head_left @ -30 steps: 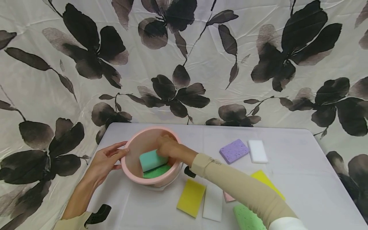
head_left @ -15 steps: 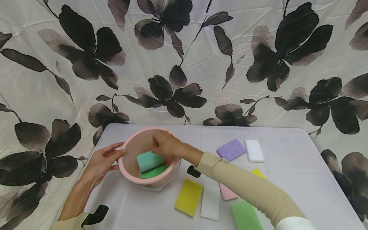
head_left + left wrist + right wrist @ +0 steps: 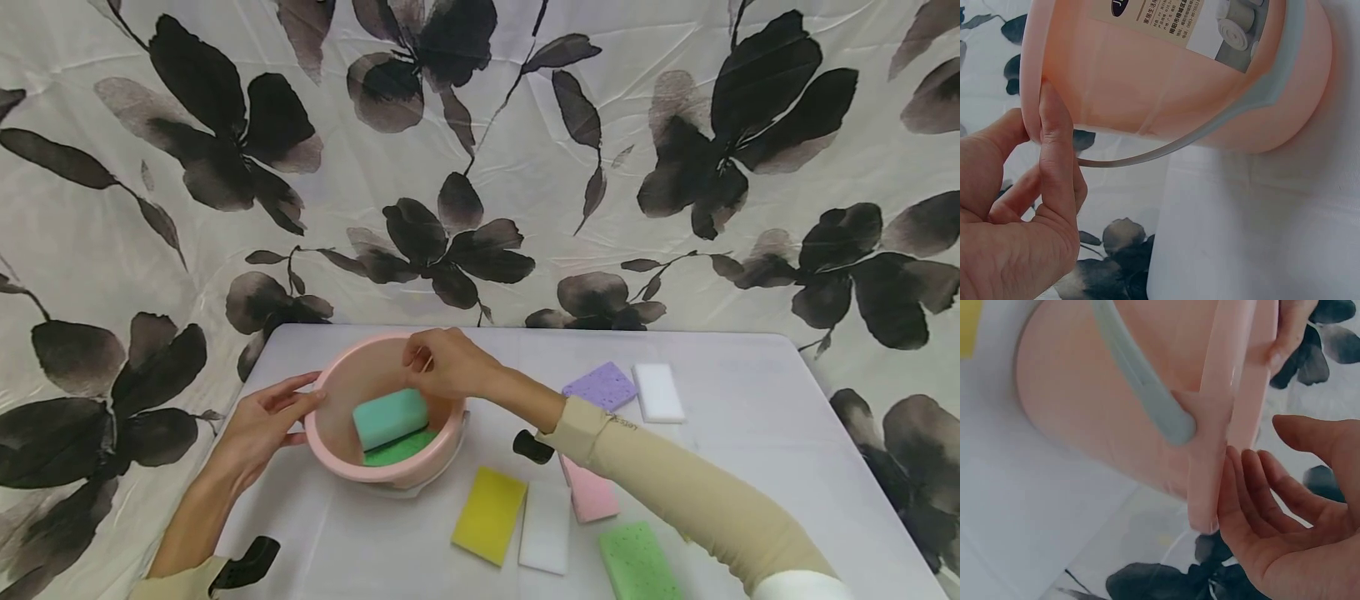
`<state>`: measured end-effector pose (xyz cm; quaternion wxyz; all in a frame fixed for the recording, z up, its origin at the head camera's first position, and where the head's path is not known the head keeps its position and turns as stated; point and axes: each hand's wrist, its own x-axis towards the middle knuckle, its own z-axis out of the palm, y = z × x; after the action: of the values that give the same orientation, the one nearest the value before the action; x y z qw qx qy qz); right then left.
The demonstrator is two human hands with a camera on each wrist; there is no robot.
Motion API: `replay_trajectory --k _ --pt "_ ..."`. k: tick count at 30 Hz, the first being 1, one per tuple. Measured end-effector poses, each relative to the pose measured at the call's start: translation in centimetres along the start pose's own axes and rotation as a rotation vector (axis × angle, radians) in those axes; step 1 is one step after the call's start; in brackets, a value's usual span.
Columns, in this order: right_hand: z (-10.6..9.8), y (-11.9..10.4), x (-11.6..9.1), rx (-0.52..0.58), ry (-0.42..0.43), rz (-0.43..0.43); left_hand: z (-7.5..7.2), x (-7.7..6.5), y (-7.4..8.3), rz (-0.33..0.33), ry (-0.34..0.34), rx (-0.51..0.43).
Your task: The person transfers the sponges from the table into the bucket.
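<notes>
A pink bucket (image 3: 339,410) stands at the table's left back, tilted toward me in the head view. My left hand (image 3: 258,427) pinches its rim between thumb and fingers. Inside lie a teal block, likely a sponge (image 3: 390,418), and a green sponge (image 3: 397,450) partly under it. My right hand (image 3: 450,365) hovers over the bucket's right rim with loosely bent fingers and holds nothing. In the right wrist view its thumb and fingers are apart, with the fingertips beside the rim. The grey-blue handle (image 3: 1250,100) hangs down the bucket's side.
Right of the bucket lie a yellow sponge (image 3: 489,517), white block (image 3: 545,529), pink sponge (image 3: 590,493) and green sponge (image 3: 640,562). Farther back are a purple sponge (image 3: 598,386) and another white block (image 3: 660,393). My right sleeve hides most of another yellow piece. A flowered sheet hangs behind.
My right hand has risen from inside the bucket to above its right rim, leaving the teal block on the green sponge. My left hand keeps its grip on the rim.
</notes>
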<state>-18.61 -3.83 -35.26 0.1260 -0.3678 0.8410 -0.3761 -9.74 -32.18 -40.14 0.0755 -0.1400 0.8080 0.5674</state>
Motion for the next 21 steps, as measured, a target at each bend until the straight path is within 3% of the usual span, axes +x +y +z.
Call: replay_trajectory --k 12,21 --pt "-1.4 1.6 -2.4 0.092 0.082 -0.054 0.0 0.1 -0.1 -0.004 0.001 -0.004" --pt "-1.6 2.8 -4.5 0.112 0.157 -0.015 0.1 0.1 -0.1 -0.004 0.002 -0.005"
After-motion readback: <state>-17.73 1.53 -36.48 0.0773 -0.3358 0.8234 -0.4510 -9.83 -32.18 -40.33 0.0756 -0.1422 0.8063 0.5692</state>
